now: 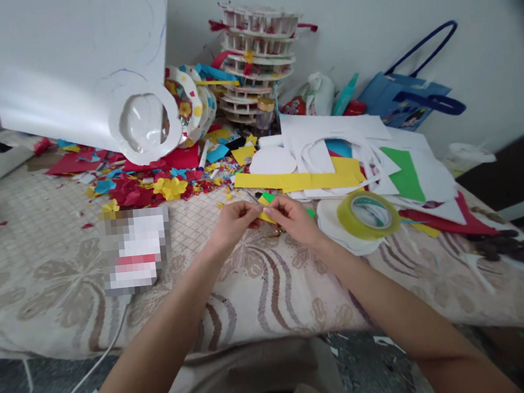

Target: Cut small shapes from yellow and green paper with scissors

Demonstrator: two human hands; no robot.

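Observation:
My left hand [236, 220] and my right hand [293, 217] meet over the middle of the table, fingers pinched on a small piece of yellow paper [266, 216]. Under and behind them lie bits of green paper [268, 196]. Gold-coloured loops [272, 233], which look like scissor handles, show just below my fingers; the rest is mostly covered by my hands. A long yellow paper strip [297, 179] lies just beyond my right hand. Right of that hand, a big roll of yellow tape [368, 214] rests on a white paper shape [357, 244].
Red and yellow paper flowers [168, 187] and scraps lie at back left, before a white board [77, 66]. A tiered white structure [258, 61] stands behind. White sheets [405, 145] and a blue bag [405, 96] are at right. A cabled, blurred-out device [137, 245] lies left.

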